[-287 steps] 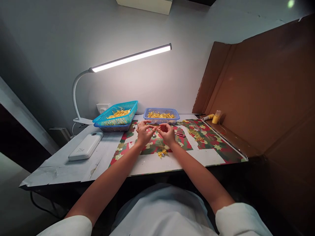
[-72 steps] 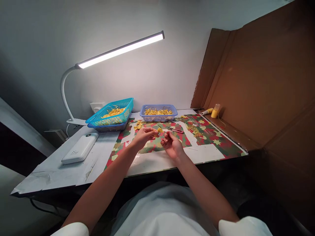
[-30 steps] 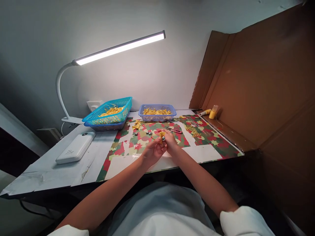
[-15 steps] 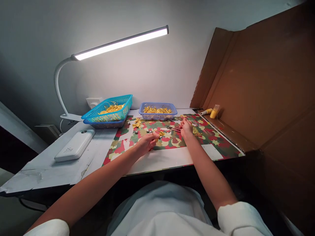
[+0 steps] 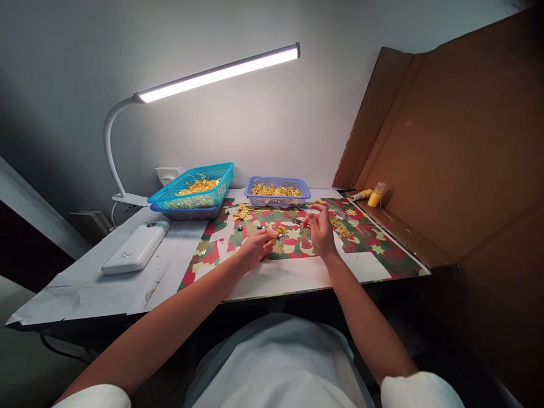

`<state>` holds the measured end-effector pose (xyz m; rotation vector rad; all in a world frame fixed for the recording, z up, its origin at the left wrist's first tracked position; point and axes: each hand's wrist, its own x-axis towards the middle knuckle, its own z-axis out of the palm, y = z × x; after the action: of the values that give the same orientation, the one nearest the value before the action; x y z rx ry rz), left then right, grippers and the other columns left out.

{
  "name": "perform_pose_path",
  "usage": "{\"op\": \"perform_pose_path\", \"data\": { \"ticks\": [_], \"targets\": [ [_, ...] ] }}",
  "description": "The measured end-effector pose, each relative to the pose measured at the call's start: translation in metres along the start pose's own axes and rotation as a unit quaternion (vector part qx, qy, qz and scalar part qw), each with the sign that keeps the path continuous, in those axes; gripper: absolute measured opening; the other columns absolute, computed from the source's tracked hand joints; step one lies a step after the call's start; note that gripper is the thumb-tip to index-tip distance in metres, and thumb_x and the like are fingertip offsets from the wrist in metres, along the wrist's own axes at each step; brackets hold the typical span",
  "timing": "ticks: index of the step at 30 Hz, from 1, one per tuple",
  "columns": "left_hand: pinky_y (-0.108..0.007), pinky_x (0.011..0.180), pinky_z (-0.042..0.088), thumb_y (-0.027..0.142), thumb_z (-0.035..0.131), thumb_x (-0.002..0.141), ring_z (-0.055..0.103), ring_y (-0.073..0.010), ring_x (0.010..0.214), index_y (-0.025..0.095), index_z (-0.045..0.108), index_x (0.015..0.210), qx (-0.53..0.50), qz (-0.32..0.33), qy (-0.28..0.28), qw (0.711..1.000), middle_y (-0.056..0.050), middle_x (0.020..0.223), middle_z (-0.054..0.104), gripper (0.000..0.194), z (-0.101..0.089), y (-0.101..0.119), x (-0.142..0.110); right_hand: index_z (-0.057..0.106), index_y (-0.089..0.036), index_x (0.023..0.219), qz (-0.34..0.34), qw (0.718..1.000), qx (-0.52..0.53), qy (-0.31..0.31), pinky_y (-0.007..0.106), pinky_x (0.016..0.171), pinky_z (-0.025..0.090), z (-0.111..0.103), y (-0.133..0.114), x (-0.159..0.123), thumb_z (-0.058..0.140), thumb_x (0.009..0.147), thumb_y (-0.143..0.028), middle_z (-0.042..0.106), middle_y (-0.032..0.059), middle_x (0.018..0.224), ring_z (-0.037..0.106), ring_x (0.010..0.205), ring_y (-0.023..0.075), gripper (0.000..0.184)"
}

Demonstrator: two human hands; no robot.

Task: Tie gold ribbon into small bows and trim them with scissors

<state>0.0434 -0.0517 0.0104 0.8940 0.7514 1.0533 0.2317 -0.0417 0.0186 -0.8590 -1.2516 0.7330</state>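
Observation:
My left hand [image 5: 255,248] pinches a small yellow ribbon bow [image 5: 280,230] with a shiny silver bell [image 5: 279,237] on it, just above the patterned sheet. My right hand [image 5: 321,229] is raised to the right of the bow, its fingers curled together; what they hold, if anything, is too small to make out. Beside its fingertips lie thread snips [image 5: 297,221], their handle mostly hidden by the hand. Small silver bells [image 5: 240,228] rest on the sheet left of the bow. Behind them is a bunch of yellow ribbon bows [image 5: 241,211].
A blue basket [image 5: 277,181] and a turquoise basket [image 5: 191,201], stacked on another, hold yellow bows. Tangled gold cord [image 5: 342,228] lies at right, near yellow thread spools [image 5: 376,195]. A white power bank [image 5: 136,247] and clamp lamp [image 5: 117,147] stand left; cardboard [image 5: 459,141] walls the right.
My hands, together around the bow a second ago, are now apart. The right hand went up and right, then lowered slightly towards the snips. The left still holds the bow.

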Motion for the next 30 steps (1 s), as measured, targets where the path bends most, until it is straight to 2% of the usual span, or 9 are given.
{"op": "perform_pose_path", "data": {
  "ticks": [4, 7, 9, 16, 21, 30],
  "targets": [
    [-0.019, 0.042, 0.024, 0.022, 0.075, 0.058, 0.029, -0.0024, 0.039, 0.015, 0.059, 0.064, -0.002, 0.019, 0.013, 1.000, 0.007, 0.048, 0.041, 0.019, 0.001, -0.001, 0.000, 0.058, -0.025, 0.081, 0.010, 0.997, -0.019, -0.076, 0.025, 0.057, 0.038, 0.002, -0.004, -0.026, 0.064, 0.080, -0.033, 0.061, -0.0026, 0.064, 0.052, 0.059, 0.0133, 0.010],
    [-0.019, 0.043, 0.025, 0.023, 0.076, 0.056, 0.031, -0.0014, 0.042, 0.014, 0.059, 0.063, 0.006, 0.030, 0.018, 0.999, 0.005, 0.057, 0.049, 0.020, 0.002, 0.000, -0.002, 0.063, -0.024, 0.076, -0.027, 0.988, -0.071, -0.134, 0.025, 0.056, 0.036, 0.002, -0.003, -0.034, 0.063, 0.080, -0.029, 0.063, -0.0008, 0.064, 0.055, 0.062, 0.0146, 0.006],
    [-0.019, 0.043, 0.024, 0.023, 0.076, 0.056, 0.032, -0.0015, 0.043, 0.014, 0.058, 0.063, 0.018, 0.030, 0.018, 0.999, 0.004, 0.058, 0.049, 0.022, 0.003, 0.001, -0.005, 0.065, -0.024, 0.077, -0.049, 0.982, -0.102, -0.151, 0.026, 0.055, 0.035, 0.002, -0.003, -0.037, 0.061, 0.081, -0.026, 0.064, -0.0003, 0.065, 0.056, 0.064, 0.0155, 0.006],
    [-0.019, 0.043, 0.022, 0.023, 0.075, 0.057, 0.032, -0.0022, 0.042, 0.015, 0.056, 0.064, 0.028, 0.008, 0.020, 0.999, 0.006, 0.056, 0.044, 0.022, 0.002, 0.001, -0.007, 0.070, -0.025, 0.079, -0.094, 0.977, -0.132, -0.141, 0.030, 0.067, 0.044, 0.001, -0.002, -0.039, 0.058, 0.079, -0.020, 0.066, 0.0006, 0.069, 0.059, 0.066, 0.0170, 0.012],
    [-0.019, 0.044, 0.022, 0.021, 0.072, 0.059, 0.030, -0.0014, 0.041, 0.015, 0.054, 0.062, 0.021, 0.012, 0.011, 1.000, 0.006, 0.053, 0.042, 0.019, 0.001, 0.001, -0.006, 0.070, -0.025, 0.075, -0.115, 0.972, -0.157, -0.130, 0.031, 0.068, 0.043, 0.000, -0.001, -0.039, 0.059, 0.076, -0.020, 0.065, 0.0003, 0.067, 0.057, 0.065, 0.0170, 0.012],
    [-0.020, 0.045, 0.021, 0.024, 0.076, 0.056, 0.031, -0.0022, 0.042, 0.015, 0.056, 0.063, 0.040, 0.007, 0.026, 0.999, 0.006, 0.053, 0.043, 0.023, 0.001, 0.001, -0.007, 0.069, -0.026, 0.070, -0.128, 0.971, -0.161, -0.120, 0.034, 0.070, 0.043, 0.002, -0.007, -0.041, 0.060, 0.076, -0.021, 0.063, 0.0011, 0.065, 0.055, 0.067, 0.0184, 0.012]
  ]
}}
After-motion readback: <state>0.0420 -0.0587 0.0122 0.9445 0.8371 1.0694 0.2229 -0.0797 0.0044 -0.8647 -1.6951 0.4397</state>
